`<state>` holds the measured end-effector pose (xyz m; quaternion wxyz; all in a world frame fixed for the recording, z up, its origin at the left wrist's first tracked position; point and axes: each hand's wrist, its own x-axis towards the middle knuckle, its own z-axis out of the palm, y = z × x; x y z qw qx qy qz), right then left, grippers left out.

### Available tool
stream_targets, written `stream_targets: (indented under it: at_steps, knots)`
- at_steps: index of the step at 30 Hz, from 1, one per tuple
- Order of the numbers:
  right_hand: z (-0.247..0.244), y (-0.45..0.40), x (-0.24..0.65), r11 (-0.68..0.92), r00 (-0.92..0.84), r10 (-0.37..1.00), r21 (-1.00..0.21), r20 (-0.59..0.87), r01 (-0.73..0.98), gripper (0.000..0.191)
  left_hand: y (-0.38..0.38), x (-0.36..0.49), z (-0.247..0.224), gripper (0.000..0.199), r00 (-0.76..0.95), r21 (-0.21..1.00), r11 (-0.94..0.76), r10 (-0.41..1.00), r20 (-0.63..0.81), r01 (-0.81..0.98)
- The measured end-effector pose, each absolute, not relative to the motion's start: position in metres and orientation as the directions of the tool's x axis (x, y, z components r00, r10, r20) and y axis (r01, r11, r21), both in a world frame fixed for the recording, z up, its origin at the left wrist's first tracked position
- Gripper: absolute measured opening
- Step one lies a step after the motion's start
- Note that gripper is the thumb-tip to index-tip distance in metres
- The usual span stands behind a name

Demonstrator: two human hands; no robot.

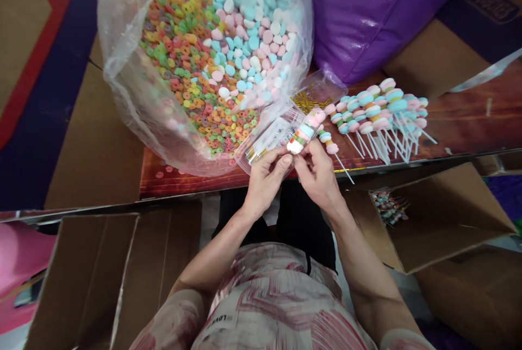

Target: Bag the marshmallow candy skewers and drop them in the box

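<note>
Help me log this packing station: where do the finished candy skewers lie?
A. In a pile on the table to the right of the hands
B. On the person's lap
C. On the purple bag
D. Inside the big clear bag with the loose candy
A: the finished candy skewers lie piled on the table, sticks fanned out, right of the right hand and left hand.

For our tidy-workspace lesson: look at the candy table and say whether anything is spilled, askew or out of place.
Yes. A few loose candy rings lie on the wooden table, outside the big clear bag of candy, near the table's front edge. One candy skewer lies apart from the pile of finished skewers, beside the right hand.
</note>
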<state>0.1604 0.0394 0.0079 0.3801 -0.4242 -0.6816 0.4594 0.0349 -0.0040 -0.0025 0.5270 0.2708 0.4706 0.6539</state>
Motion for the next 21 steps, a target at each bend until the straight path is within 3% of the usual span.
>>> stream_targets:
  at_steps: [4, 7, 11, 15, 18, 21]
  knots:
    - [0.012, 0.038, 0.164, 0.118, -0.408, 0.912, -0.981, 0.047, 0.152, 0.021, 0.002, 0.031, 0.004, 0.030, -0.167, 0.718, 0.123, 0.933, -0.318, -0.685]
    - [0.007, 0.036, 0.167, 0.335, -0.339, 0.909, -0.911, 0.244, 0.241, 0.017, 0.007, 0.026, 0.012, 0.027, -0.033, 0.545, 0.247, 0.891, -0.453, -0.801]
    - [-0.003, 0.037, 0.171, 0.699, -0.369, 0.715, -0.590, 0.594, 0.404, 0.022, 0.009, 0.025, 0.018, 0.019, 0.026, 0.452, 0.295, 0.859, -0.512, -0.842]
    - [-0.008, 0.040, 0.171, 0.830, -0.352, 0.497, -0.316, 0.793, 0.459, 0.016, 0.004, 0.033, 0.019, 0.019, 0.099, 0.406, 0.334, 0.860, -0.500, -0.850]
    - [-0.009, 0.036, 0.166, 0.810, -0.280, 0.496, -0.322, 0.822, 0.489, 0.015, 0.004, 0.042, 0.017, 0.017, 0.105, 0.436, 0.326, 0.883, -0.458, -0.839]
    - [-0.007, 0.028, 0.161, 0.732, -0.188, 0.622, -0.479, 0.760, 0.485, 0.014, 0.007, 0.047, 0.018, 0.017, 0.124, 0.466, 0.333, 0.898, -0.423, -0.820]
